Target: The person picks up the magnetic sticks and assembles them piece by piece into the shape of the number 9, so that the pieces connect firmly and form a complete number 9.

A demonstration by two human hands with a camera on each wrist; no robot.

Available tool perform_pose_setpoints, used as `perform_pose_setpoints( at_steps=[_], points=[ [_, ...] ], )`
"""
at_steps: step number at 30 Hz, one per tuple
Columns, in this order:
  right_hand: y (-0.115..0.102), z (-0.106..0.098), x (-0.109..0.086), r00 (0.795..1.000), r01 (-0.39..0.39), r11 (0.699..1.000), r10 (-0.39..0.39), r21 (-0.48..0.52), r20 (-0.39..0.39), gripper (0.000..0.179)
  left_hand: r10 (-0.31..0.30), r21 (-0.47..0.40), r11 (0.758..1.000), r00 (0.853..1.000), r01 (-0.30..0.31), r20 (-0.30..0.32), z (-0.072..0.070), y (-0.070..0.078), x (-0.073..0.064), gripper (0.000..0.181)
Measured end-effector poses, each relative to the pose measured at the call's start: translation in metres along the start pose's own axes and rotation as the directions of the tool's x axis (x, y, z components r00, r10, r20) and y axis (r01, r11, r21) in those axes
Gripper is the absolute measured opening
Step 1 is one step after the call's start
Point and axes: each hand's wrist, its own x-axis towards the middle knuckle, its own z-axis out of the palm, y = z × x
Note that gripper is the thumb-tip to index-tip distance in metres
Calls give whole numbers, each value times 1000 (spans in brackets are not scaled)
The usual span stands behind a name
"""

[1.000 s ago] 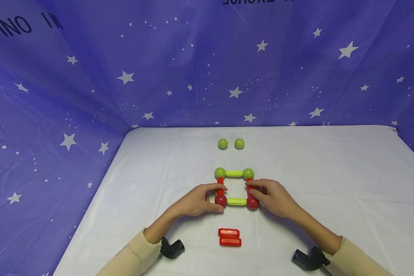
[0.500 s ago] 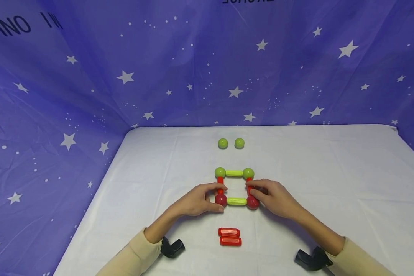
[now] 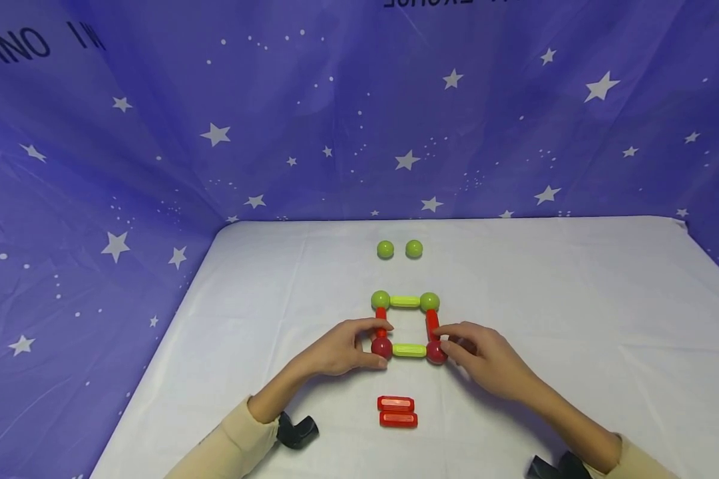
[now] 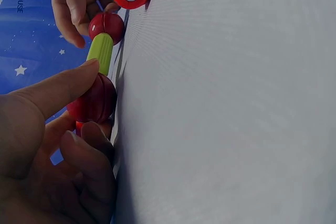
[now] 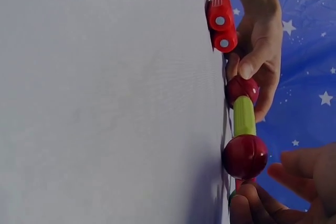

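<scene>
A square of magnetic balls and rods lies flat on the table. Its near corners are a left red ball [image 3: 381,349] and a right red ball [image 3: 436,352], joined by a yellow-green rod [image 3: 409,350]. Two red rods [image 3: 433,324] run back to green balls [image 3: 429,302], with another yellow-green rod [image 3: 405,301] between these. My left hand [image 3: 338,349] grips the left red ball, its thumb on the ball in the left wrist view, fingers over the left red rod. Beside the right red ball, my right hand [image 3: 494,362] has its fingers loosely parted; whether a fingertip touches is unclear.
Two loose red rods [image 3: 398,419] lie side by side near the front of the white-covered table [image 3: 545,286]. Two loose green balls [image 3: 414,249] sit behind the square. Blue star-printed cloth [image 3: 359,120] hangs at the back and left.
My right hand has loosened from the right red rod and drawn back slightly toward the right and front. My left hand and the square stay in place.
</scene>
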Motion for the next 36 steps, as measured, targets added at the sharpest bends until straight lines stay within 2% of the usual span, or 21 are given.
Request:
perform_pose_setpoints(
  at_steps=[4, 11, 21, 30, 36],
  points=[
    [-3, -1, -4, 1000, -12, 1000, 12, 7, -13, 25, -3, 2, 1000, 1000, 3, 0, 0, 0, 0, 54],
    [-9, 1, -12, 1000, 10, 999, -9, 41, -26, 22, -2, -4, 1000, 1000, 2, 1, 1, 0, 1, 53],
    [-17, 17, -18, 991, 116, 986, -123, 117, 55, 22, 3, -3, 1000, 1000, -3, 0, 1, -1, 1, 52],
    [-23, 33, -17, 975, 125, 981, -150, 147, 166, 19, 13, -2, 1000, 1000, -13, 3, 1, -1, 1, 53],
    [-25, 41, -15, 964, 149, 980, -174, 135, 200, 18, 9, 9, 1000, 1000, -9, 5, 0, 0, 1, 54]
  ],
)
